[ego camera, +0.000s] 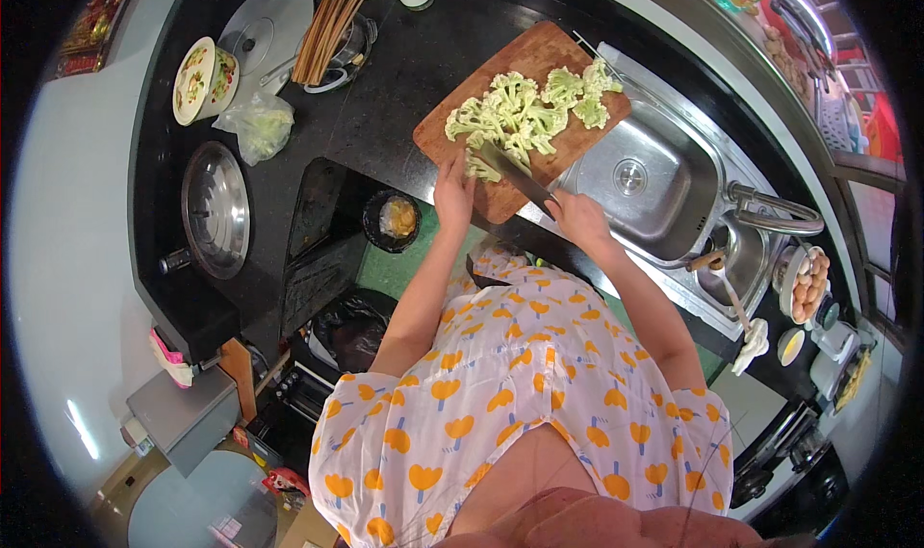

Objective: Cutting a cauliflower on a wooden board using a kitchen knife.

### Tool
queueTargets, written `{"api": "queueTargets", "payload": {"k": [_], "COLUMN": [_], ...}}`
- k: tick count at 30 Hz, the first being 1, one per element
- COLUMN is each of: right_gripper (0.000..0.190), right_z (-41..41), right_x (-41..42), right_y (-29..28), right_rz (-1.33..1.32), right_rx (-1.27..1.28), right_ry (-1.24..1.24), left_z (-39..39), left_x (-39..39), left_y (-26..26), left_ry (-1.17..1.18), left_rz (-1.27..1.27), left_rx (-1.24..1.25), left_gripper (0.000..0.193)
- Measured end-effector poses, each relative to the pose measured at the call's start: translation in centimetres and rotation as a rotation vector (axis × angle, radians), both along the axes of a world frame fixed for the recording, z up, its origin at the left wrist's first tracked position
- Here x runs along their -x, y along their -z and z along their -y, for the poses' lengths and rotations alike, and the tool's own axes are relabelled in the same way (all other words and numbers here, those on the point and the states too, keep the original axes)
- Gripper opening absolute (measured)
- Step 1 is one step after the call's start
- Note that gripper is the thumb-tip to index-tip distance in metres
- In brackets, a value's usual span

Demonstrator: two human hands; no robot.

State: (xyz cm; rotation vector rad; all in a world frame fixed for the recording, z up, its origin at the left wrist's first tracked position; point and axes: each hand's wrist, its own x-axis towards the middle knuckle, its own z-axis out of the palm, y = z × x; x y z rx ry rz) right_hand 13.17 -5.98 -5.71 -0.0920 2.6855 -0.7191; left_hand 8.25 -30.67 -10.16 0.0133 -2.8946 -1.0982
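Cut cauliflower florets (pixel 516 108) lie heaped across a wooden cutting board (pixel 462 75), which rests partly over the edge of the sink. My right hand (pixel 580 219) grips the handle of a broad kitchen knife (pixel 521 180). The blade points up and left, its tip end among the florets at the near side of the heap. At the board's left near edge is my left hand (pixel 455 191), its fingertips beside a floret (pixel 482 167) close to the blade. Whether those fingers hold the floret cannot be made out.
Right of the board is a steel sink (pixel 650 187) with a curved faucet (pixel 776 216). A bowl of eggs (pixel 808 284) stands beyond it. On the left counter are a metal lid (pixel 216 209), a plastic bag of greens (pixel 258 126), chopsticks (pixel 326 35) and a patterned enamel pot (pixel 206 80).
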Motion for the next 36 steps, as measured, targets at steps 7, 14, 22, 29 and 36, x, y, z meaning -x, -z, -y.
{"api": "queueTargets", "payload": {"k": [7, 14, 22, 29, 36], "right_gripper": [0.021, 0.022, 0.024, 0.023, 0.026], "right_z": [0.4, 1.3, -0.4, 0.9, 0.0], "right_x": [-0.5, 0.2, -0.4, -0.9, -0.3], "right_y": [-1.1, 1.3, -2.4, 0.3, 0.4], "right_rz": [-0.086, -0.084, -0.008, -0.030, 0.050], "right_rx": [-0.176, -0.050, -0.140, -0.167, -0.013], "right_ry": [-0.182, -0.074, -0.196, -0.155, -0.065], "left_z": [-0.2, -0.2, 0.0, -0.1, 0.4], "left_x": [-0.1, -0.7, -1.1, -1.4, -2.2], "left_y": [0.0, -0.1, 0.1, 0.5, 1.3], "left_ry": [-0.026, -0.024, -0.068, -0.113, -0.113], "left_rz": [-0.022, -0.062, -0.036, -0.055, -0.100], "left_rx": [0.031, 0.027, -0.032, -0.100, -0.209], "left_gripper": [0.059, 0.064, 0.059, 0.027, 0.022]}}
